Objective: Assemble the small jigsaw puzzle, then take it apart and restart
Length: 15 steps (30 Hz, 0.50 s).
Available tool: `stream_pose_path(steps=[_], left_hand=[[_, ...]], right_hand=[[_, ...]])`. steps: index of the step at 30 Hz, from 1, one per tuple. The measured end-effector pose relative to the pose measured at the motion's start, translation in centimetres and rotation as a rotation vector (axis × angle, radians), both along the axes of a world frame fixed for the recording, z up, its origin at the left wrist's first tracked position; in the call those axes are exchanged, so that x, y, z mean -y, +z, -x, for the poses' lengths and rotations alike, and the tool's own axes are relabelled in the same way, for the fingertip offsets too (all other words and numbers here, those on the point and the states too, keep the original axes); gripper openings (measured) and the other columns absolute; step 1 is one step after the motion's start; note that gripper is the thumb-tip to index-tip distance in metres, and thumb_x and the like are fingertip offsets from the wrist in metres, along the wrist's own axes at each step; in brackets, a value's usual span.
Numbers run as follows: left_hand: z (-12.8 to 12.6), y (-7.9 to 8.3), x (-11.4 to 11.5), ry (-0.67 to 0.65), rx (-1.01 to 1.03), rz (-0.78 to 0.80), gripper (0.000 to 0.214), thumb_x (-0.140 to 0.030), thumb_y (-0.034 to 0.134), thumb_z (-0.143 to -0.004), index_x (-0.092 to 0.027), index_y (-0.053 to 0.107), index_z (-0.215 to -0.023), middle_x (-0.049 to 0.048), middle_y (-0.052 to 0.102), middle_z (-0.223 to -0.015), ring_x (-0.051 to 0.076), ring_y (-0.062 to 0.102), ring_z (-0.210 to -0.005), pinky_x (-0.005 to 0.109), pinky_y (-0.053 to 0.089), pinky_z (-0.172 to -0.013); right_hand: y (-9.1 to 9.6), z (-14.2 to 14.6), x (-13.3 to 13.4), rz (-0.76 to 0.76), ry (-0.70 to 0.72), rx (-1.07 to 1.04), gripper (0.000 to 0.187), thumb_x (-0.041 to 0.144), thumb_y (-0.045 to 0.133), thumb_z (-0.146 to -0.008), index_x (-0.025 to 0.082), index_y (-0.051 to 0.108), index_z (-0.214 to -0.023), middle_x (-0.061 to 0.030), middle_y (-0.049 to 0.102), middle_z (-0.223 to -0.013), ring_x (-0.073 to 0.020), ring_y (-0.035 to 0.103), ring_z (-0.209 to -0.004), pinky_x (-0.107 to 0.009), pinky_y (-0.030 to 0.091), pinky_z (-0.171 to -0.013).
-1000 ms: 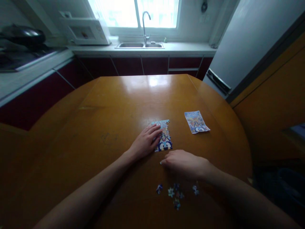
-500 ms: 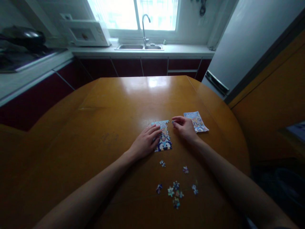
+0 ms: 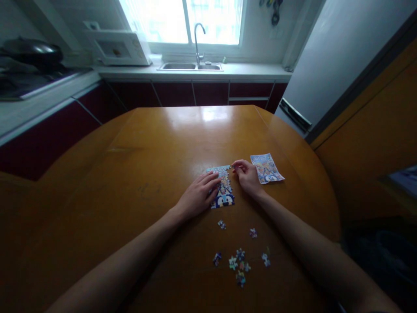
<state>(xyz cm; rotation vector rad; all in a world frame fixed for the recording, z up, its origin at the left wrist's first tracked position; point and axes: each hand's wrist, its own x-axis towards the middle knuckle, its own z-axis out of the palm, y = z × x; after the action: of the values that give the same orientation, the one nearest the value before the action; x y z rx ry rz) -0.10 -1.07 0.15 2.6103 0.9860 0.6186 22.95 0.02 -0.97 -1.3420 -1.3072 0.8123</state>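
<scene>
Head view: left hand flat on puzzle; right hand pinching piece; picture sheet (lettering too blurred) beside.

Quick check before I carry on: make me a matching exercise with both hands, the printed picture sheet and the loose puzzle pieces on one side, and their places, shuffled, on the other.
1. Left hand
2. Right hand
3. Printed picture sheet
4. Loose puzzle pieces

A. Scattered on the table, nearer the wearer than the joined puzzle
B. Curled by the joined puzzle's far right corner
C. Resting on the joined puzzle
D. Lying farther right than both hands

Pairs: 1-C, 2-B, 3-D, 4-A
</scene>
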Motion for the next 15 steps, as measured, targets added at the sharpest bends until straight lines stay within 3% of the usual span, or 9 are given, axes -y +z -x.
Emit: stream_pose_path(steps=[7,15], left_hand=[[0.0,0.2,0.1,0.01,-0.024,-0.001,0.036,-0.032,0.049,-0.103,-0.021,0.061,-0.135,0.0077,0.055,-0.149,0.026,0.046,-0.143,0.051,0.036,-0.122],[0.1,0.1,0.2,0.017,-0.028,-0.003,0.036,-0.032,0.048,-0.104,-0.024,0.06,-0.137,0.0064,0.055,-0.15,0.026,0.045,-0.143,0.053,0.036,-0.122]], right_hand=[[0.1,0.0,0.0,-0.05,0.011,0.108,0.023,0.03,0.053,-0.09,0.017,0.072,-0.093,-0.0082,0.067,-0.095,-0.018,0.065,-0.081,-0.029,0.053,-0.075],[-0.6,0.0,-2.4,0.088,-0.019,0.049,0.019,0.024,0.066,-0.078,0.014,0.073,-0.093,-0.0063,0.074,-0.081,-0.0183,0.069,-0.074,-0.029,0.055,-0.069]])
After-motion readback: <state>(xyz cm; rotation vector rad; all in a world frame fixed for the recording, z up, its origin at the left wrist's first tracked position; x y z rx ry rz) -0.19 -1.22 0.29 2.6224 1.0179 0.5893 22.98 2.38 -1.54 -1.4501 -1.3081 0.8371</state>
